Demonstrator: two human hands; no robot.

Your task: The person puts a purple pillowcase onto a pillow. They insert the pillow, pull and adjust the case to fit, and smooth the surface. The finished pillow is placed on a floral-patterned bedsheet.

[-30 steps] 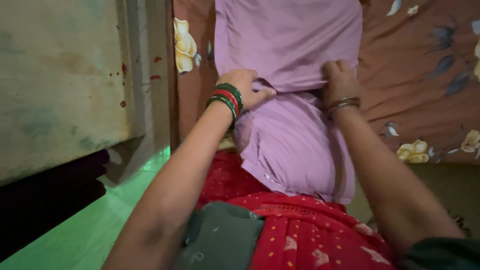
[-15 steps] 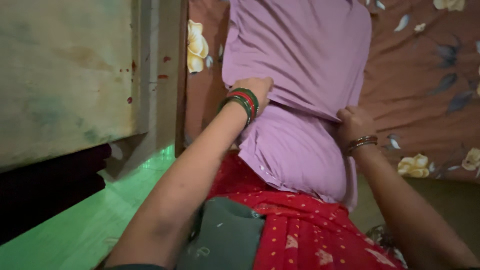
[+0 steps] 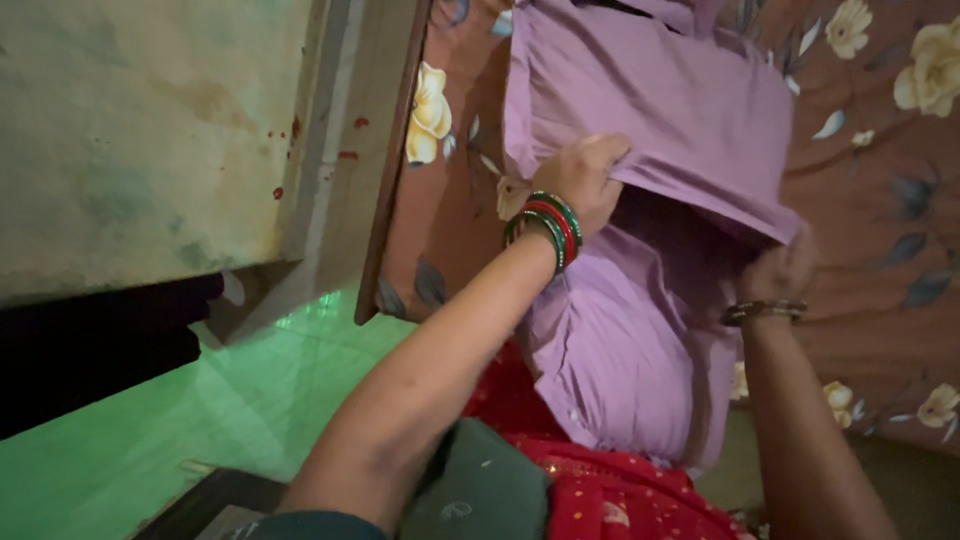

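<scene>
A lilac garment (image 3: 640,120), plain woven cloth with a stitched hem, lies across the middle and upper right of the frame on a bed, its lower part draping off the edge toward the person's lap. It looks light, limp and creasing easily, so it likely sags wherever it is not supported; the firmer hemmed edges and corners seem the best places to take hold, and a pinch of a fold should be enough to lift it.

The left hand (image 3: 585,180), with green and red bangles (image 3: 545,225) at the wrist, is closed on the folded edge of the upper layer near the centre of the frame, lifting it. The right hand (image 3: 780,270), wearing thin metal bangles (image 3: 765,312), sits at the right under the raised flap; its fingers appear curled into the cloth, though the flap hides most of them. A dark hollow opens between the two layers.

Beneath the garment spreads a brown bedsheet (image 3: 880,180) printed with cream flowers and grey leaves, soft and slightly rumpled. At the bottom is red dotted fabric (image 3: 600,500) beside a dark green cloth (image 3: 480,490). At upper left stands a worn, stained pale panel (image 3: 140,140) with a wooden edge, and a green-lit floor (image 3: 200,410) below.
</scene>
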